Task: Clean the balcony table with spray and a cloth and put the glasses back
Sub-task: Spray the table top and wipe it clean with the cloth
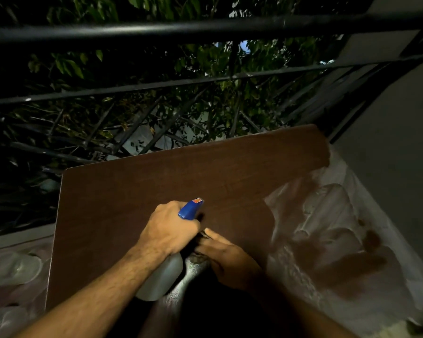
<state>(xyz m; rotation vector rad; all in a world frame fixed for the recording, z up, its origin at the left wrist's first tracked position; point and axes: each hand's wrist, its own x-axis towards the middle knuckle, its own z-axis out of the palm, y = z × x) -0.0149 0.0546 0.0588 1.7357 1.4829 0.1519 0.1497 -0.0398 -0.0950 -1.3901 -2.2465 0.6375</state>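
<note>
Two bare hands meet over the near edge of the dark brown wooden bench (156, 191). Left hand (167, 230) is clamped around the translucent spray bottle with blue nozzle (189, 209), pointing far-right. Right hand (226, 259) touches its neck; whether that grip is closed I cannot tell.

The table (156, 191) is dark reddish brown with a faint wood grain. The spray bottle (164, 276) has a pale grey body, a blue head and a small orange nozzle tip. The railing (205, 28) is black, the leaves (71, 67) behind it green. The plastic sheet (327, 228) is cloudy white, the wall (401, 154) grey.
</note>
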